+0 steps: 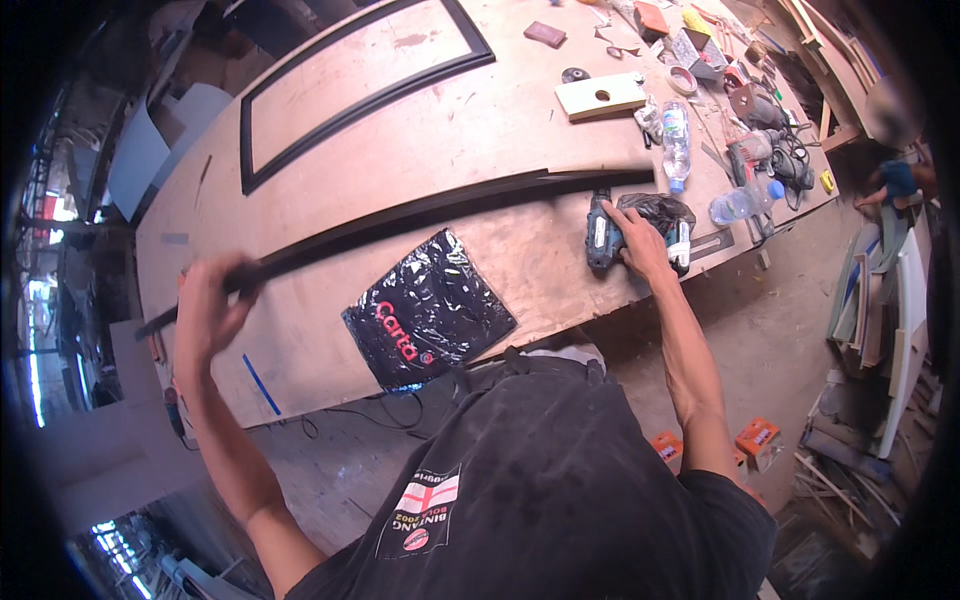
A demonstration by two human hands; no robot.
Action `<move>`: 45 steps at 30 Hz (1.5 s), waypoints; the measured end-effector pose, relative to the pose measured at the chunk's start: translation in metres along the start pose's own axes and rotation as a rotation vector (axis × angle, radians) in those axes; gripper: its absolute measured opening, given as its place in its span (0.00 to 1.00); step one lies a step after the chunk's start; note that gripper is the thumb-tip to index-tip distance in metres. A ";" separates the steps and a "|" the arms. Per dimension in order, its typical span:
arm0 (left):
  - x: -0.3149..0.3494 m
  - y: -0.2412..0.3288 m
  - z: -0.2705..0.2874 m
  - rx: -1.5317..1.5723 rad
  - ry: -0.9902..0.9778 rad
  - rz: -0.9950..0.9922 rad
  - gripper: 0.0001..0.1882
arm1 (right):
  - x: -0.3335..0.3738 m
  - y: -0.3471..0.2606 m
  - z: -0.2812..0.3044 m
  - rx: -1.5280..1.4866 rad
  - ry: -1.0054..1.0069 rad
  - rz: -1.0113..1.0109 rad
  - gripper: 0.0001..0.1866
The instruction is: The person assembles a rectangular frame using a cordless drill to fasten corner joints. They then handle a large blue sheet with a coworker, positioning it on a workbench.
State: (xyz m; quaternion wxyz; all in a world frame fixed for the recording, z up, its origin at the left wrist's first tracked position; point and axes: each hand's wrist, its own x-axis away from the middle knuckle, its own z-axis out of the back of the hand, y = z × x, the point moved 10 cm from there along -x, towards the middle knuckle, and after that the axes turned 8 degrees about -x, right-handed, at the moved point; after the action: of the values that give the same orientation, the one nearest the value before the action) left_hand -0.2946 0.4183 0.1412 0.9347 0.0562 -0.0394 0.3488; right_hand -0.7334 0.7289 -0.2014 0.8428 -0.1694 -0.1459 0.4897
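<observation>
A long, narrow black bar [400,214] slants over the workbench [345,275] from the lower left toward the right. My left hand [213,305], a little blurred, grips it near its left end. My right hand [640,243] is on a teal and black cordless drill [603,238], close to the bar's right end; part of the drill is hidden under the fingers. Between my hands, at the bench's near edge, lies a shiny black plastic package [430,315]. A rectangular black frame [370,112] lies flat farther back.
Two plastic bottles [676,145] stand out on the right beside corded power tools [765,150] and small clutter. A pale block with a hole [600,96] sits behind the drill. A blue strip [261,384] lies at the left edge. Boards [900,320] lean at far right; orange boxes [757,435] are on the floor.
</observation>
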 end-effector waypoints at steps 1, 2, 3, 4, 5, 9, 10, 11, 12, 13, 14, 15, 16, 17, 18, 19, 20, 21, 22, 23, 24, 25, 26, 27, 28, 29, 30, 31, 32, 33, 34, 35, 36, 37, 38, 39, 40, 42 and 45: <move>0.020 -0.001 -0.009 0.085 0.005 -0.040 0.16 | 0.002 0.011 -0.009 0.010 -0.008 0.004 0.52; 0.041 0.000 -0.027 0.155 -0.077 0.004 0.17 | 0.008 -0.003 0.012 -0.254 0.058 0.081 0.49; 0.060 0.008 -0.043 0.224 -0.157 0.042 0.19 | 0.012 -0.024 0.033 -0.120 0.063 0.142 0.44; 0.074 0.017 -0.056 0.189 -0.171 0.017 0.20 | 0.020 -0.017 0.044 -0.245 0.139 0.083 0.40; 0.087 0.026 -0.074 0.155 -0.185 -0.009 0.21 | 0.028 -0.008 0.051 -0.368 0.217 0.023 0.36; 0.137 0.043 -0.144 0.149 -0.300 0.087 0.22 | 0.069 -0.041 0.005 -1.373 -0.323 -0.550 0.31; 0.148 0.042 -0.163 0.184 -0.303 0.097 0.22 | 0.081 -0.052 -0.004 -1.376 -0.391 -0.594 0.33; 0.151 0.042 -0.178 0.178 -0.296 0.094 0.21 | 0.088 -0.064 -0.012 -1.376 -0.455 -0.626 0.36; 0.157 0.044 -0.192 0.173 -0.300 0.093 0.21 | 0.096 -0.079 -0.020 -1.503 -0.483 -0.705 0.34; 0.161 0.048 -0.203 0.168 -0.307 0.089 0.21 | 0.096 -0.093 -0.022 -1.609 -0.507 -0.675 0.32; 0.164 0.050 -0.216 0.155 -0.337 0.118 0.19 | 0.096 -0.100 -0.025 -1.638 -0.464 -0.726 0.31; 0.167 0.050 -0.228 0.137 -0.329 0.120 0.18 | 0.103 -0.102 -0.032 -1.669 -0.417 -0.793 0.30; 0.170 0.049 -0.243 0.119 -0.323 0.119 0.18 | 0.105 -0.102 -0.040 -1.669 -0.422 -0.796 0.29; 0.177 0.050 -0.257 0.104 -0.329 0.109 0.17 | 0.110 -0.094 -0.050 -1.669 -0.422 -0.815 0.28; 0.180 0.050 -0.269 0.074 -0.324 0.089 0.17 | 0.114 -0.077 -0.066 -1.592 -0.409 -0.795 0.27; 0.184 0.052 -0.280 0.076 -0.337 0.086 0.18 | 0.116 -0.086 -0.062 -1.562 -0.491 -0.786 0.25; 0.193 0.053 -0.296 0.099 -0.385 0.116 0.18 | 0.117 -0.072 -0.077 -1.493 -0.529 -0.720 0.24; 0.197 0.054 -0.310 0.106 -0.418 0.145 0.18 | 0.116 -0.077 -0.073 -1.478 -0.518 -0.760 0.23; 0.200 0.056 -0.315 0.108 -0.407 0.146 0.18 | 0.119 -0.074 -0.080 -1.464 -0.525 -0.756 0.23; 0.199 0.057 -0.317 0.106 -0.390 0.142 0.19 | 0.119 -0.069 -0.085 -1.454 -0.526 -0.746 0.23; 0.196 0.056 -0.318 0.099 -0.362 0.142 0.19 | 0.119 -0.068 -0.087 -1.451 -0.514 -0.748 0.22; 0.196 0.055 -0.323 0.096 -0.386 0.143 0.19 | 0.120 -0.067 -0.088 -1.448 -0.504 -0.747 0.22; 0.197 0.052 -0.326 0.091 -0.402 0.151 0.18 | 0.119 -0.069 -0.087 -1.443 -0.499 -0.737 0.22; 0.198 0.050 -0.330 0.086 -0.417 0.162 0.18 | 0.121 -0.069 -0.088 -1.457 -0.490 -0.748 0.21; 0.200 0.052 -0.332 0.074 -0.414 0.129 0.18 | 0.123 -0.069 -0.089 -1.470 -0.483 -0.758 0.21; 0.199 0.054 -0.334 0.060 -0.406 0.096 0.18 | 0.123 -0.069 -0.089 -1.485 -0.473 -0.762 0.21; 0.198 0.056 -0.335 0.045 -0.397 0.064 0.17 | 0.122 -0.068 -0.090 -1.482 -0.470 -0.744 0.20; 0.198 0.056 -0.338 0.026 -0.421 0.066 0.17 | 0.122 -0.067 -0.092 -1.478 -0.467 -0.725 0.20; 0.199 0.056 -0.341 0.008 -0.444 0.068 0.17 | 0.123 -0.066 -0.094 -1.473 -0.463 -0.706 0.19; 0.200 0.056 -0.344 -0.009 -0.466 0.070 0.17 | 0.123 -0.067 -0.096 -1.511 -0.437 -0.705 0.20; 0.201 0.056 -0.346 -0.021 -0.462 0.061 0.17 | 0.124 -0.069 -0.097 -1.549 -0.412 -0.705 0.20; 0.201 0.057 -0.348 -0.035 -0.457 0.053 0.17 | 0.124 -0.070 -0.098 -1.587 -0.386 -0.703 0.21; 0.201 0.057 -0.348 -0.048 -0.453 0.044 0.17 | 0.125 -0.073 -0.099 -1.601 -0.404 -0.705 0.21; 0.200 0.057 -0.347 -0.042 -0.451 0.041 0.17 | 0.127 -0.076 -0.099 -1.615 -0.423 -0.707 0.21; 0.198 0.059 -0.346 -0.034 -0.451 0.039 0.17 | 0.130 -0.079 -0.100 -1.627 -0.443 -0.710 0.22; 0.197 0.061 -0.346 -0.025 -0.451 0.037 0.17 | 0.133 -0.081 -0.102 -1.630 -0.432 -0.724 0.22; 0.195 0.062 -0.345 -0.038 -0.447 0.024 0.17 | 0.135 -0.083 -0.106 -1.634 -0.422 -0.739 0.22; 0.195 0.063 -0.346 -0.054 -0.444 0.001 0.17 | 0.136 -0.085 -0.107 -1.636 -0.399 -0.756 0.22; 0.193 0.061 -0.350 -0.020 -0.438 -0.023 0.14 | 0.135 -0.086 -0.106 -1.592 -0.387 -0.728 0.22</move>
State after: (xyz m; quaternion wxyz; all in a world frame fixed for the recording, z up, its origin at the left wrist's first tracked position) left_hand -0.1774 0.6350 -0.1786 0.9083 0.1218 -0.2444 0.3170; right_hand -0.5584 0.7915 -0.2491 0.5395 -0.5613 -0.6267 -0.0343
